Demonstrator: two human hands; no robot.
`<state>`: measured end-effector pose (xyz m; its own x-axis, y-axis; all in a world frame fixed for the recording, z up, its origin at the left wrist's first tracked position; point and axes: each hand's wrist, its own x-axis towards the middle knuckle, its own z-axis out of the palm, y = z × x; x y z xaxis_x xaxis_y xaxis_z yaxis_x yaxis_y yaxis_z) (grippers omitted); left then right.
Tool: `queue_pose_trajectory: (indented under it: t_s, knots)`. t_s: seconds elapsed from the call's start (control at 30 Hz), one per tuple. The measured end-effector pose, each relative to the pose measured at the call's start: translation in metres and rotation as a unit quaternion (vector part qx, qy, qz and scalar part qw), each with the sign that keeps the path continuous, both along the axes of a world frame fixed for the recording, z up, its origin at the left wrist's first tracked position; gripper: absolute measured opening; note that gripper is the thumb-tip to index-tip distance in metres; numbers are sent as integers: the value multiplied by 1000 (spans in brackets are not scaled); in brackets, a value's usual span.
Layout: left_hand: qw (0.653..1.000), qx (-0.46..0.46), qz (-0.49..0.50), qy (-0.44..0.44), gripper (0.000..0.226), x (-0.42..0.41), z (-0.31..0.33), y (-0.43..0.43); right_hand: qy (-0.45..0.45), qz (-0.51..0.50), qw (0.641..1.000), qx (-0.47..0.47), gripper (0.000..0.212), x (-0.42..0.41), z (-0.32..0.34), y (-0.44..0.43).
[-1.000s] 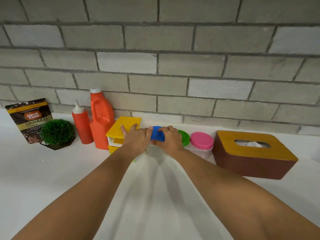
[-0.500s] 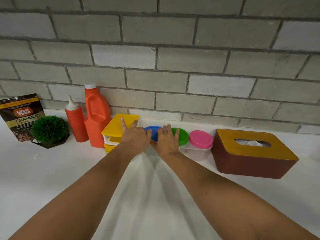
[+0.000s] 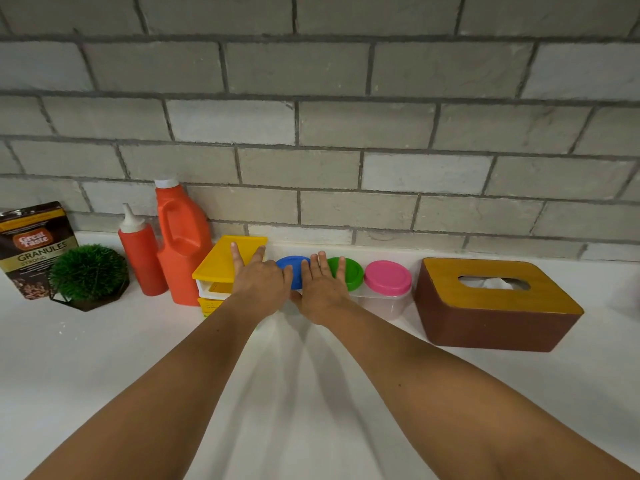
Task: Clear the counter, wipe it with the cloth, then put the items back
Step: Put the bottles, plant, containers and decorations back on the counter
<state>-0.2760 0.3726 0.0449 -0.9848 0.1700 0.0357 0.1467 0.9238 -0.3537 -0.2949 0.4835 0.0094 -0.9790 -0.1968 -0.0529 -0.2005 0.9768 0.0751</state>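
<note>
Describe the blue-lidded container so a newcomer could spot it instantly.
At the foot of the grey brick wall, three round-lidded containers sit between the yellow-topped drawer unit and the tissue box. The blue-lidded container is the leftmost; its neighbours have a green lid and a pink lid.

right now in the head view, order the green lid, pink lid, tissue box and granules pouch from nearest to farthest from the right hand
1. green lid, at the fingertips of the right hand
2. pink lid, next along to the right
3. tissue box, farther right
4. granules pouch, far left
</note>
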Motion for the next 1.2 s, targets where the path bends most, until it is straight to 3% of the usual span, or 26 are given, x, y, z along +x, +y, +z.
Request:
queue_pose_trajectory:
  t_s: [0.17, 0.4, 0.67, 0.87, 1.2]
  knots:
    - [1000, 24, -8, 1, 34, 3, 0, 0, -24, 13, 997, -76, 70, 1, 8, 8]
    - [987, 146, -16, 67, 44, 11, 18, 12, 50, 3, 982, -183, 57, 17, 37, 38]
    - [971, 210, -83, 85, 41, 35, 38, 66, 118, -86, 974, -175, 49, 56, 67, 97]
    - [917, 356, -149, 99, 40, 48, 43, 125, 142, -143, 964, -172, 46, 90, 75, 160]
    - [884, 384, -249, 97, 36, 81, 43, 242, 200, -239, 929, -201, 36, 149, 71, 283]
